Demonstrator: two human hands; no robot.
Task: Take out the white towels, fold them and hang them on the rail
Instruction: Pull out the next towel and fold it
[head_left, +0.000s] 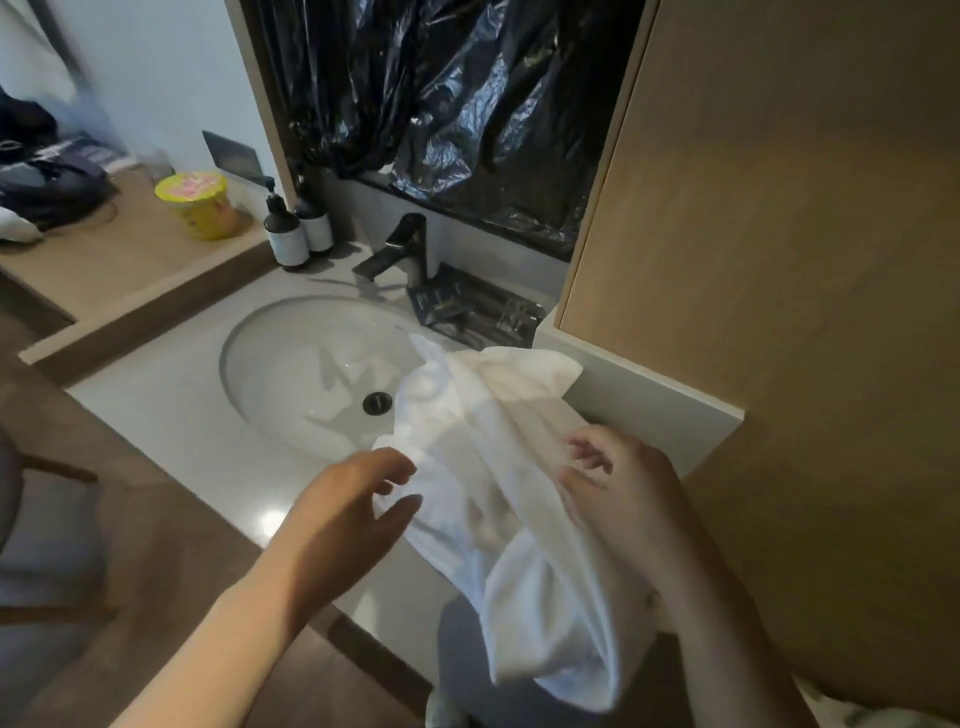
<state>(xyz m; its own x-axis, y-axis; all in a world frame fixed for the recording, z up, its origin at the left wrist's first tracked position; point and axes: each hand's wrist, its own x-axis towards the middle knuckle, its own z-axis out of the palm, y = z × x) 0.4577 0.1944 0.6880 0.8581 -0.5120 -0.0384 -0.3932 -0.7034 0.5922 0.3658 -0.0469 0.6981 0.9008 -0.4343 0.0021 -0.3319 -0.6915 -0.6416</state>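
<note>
A crumpled white towel (498, 467) hangs in front of me over the right edge of the sink counter, its lower end drooping below the counter edge. My right hand (618, 493) pinches the towel's right side with curled fingers. My left hand (353, 509) sits at the towel's left edge with relaxed, spread fingers that just touch the cloth. No rail is in view.
An oval sink (311, 379) with a dark faucet (400, 249) lies in a pale counter. Two pump bottles (296, 228) and a yellow cup (202, 205) stand at the back left. A wooden cabinet (779, 260) fills the right. Black plastic sheeting (441, 88) covers the wall behind.
</note>
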